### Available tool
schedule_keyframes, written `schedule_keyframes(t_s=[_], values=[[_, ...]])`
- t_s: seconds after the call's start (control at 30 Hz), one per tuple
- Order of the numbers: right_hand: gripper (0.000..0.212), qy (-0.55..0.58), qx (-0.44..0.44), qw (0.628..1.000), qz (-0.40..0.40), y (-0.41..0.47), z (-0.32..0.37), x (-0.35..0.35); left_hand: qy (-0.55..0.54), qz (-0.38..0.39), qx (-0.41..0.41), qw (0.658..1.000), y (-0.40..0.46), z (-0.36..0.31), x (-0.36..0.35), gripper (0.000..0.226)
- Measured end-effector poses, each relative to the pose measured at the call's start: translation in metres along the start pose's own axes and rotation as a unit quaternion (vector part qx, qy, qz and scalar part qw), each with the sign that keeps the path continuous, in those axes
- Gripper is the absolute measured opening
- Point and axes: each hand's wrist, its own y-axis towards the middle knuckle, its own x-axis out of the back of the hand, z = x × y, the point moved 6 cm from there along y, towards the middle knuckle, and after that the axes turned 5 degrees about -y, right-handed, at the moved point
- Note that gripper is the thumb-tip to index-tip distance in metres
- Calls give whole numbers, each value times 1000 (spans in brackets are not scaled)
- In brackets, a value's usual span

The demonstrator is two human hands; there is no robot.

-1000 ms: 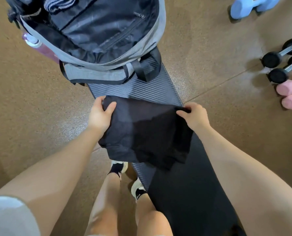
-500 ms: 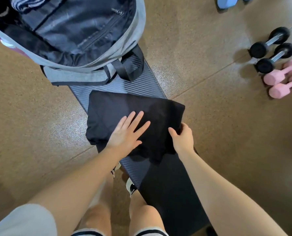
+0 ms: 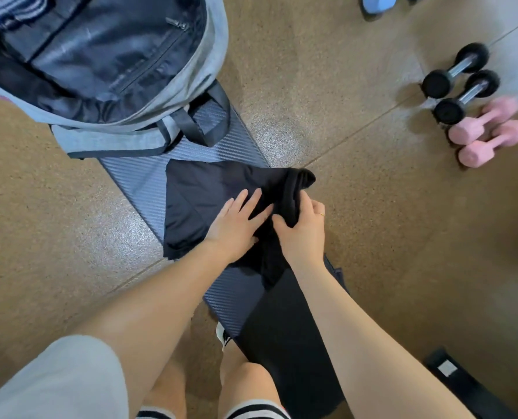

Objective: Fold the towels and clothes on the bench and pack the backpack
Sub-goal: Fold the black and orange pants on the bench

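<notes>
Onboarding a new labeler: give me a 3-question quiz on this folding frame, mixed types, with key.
1. True or false: the left hand lies flat, fingers straight, on the black garment.
2. Multiple choice: what does the right hand do? A) rests on the floor B) grips a bunched fold of the garment C) holds a pink dumbbell
3. Fill in: the open grey backpack stands on the ___ end of the bench from the person.

Key: 1 true; 2 B; 3 far. The pink dumbbells lie untouched on the floor, beside the black dumbbells.
</notes>
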Motion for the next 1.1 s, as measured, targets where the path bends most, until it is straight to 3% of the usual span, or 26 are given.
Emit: schedule_keyframes(t_s=[0.07,0.13,0.2,0.27,0.33,0.4,0.47,0.5,0.57,0.63,0.67,0.77,0.83,0.97,1.1], values=[[60,-49,19,998,38,-7,16,-12,-58,-4,-25,998,-11,9,11,62],[63,-106,35,991,71,-16,33,-26,-123,-55,-21,991,-29,28,23,58],[64,-127,49,988,73,-23,51,-37,-154,-116,43,980,-47,56,28,60],[64,-124,67,987,73,-32,71,-49,-256,-134,113,951,-62,83,26,60],[64,-131,92,984,81,-39,91,-66,-442,-122,126,880,-69,101,18,54],[65,-161,115,976,94,-45,105,-87,-624,-119,139,760,-77,108,17,46],[67,-181,125,969,111,-46,112,-108,-723,-170,182,644,-82,121,20,40],[70,-177,130,967,130,-46,114,-119,-725,-201,209,624,-85,130,22,39],[74,-154,146,958,193,-46,116,-139,-686,-232,241,646,-87,146,22,39],[67,-141,174,946,236,-49,115,-141,-639,-207,248,698,-85,152,18,43],[60,-135,192,946,225,-49,114,-134,-613,-186,251,725,-83,152,17,46],[41,-165,266,945,94,-44,107,-97,-547,-136,240,791,-71,148,17,59],[50,-244,300,921,47,-38,96,-89,-513,-130,240,814,-64,150,14,65],[96,-391,299,864,103,-23,80,-118,-485,-156,276,815,-61,155,14,61],[106,-422,276,855,124,-6,75,-146,-524,-176,265,790,-58,163,12,57]])
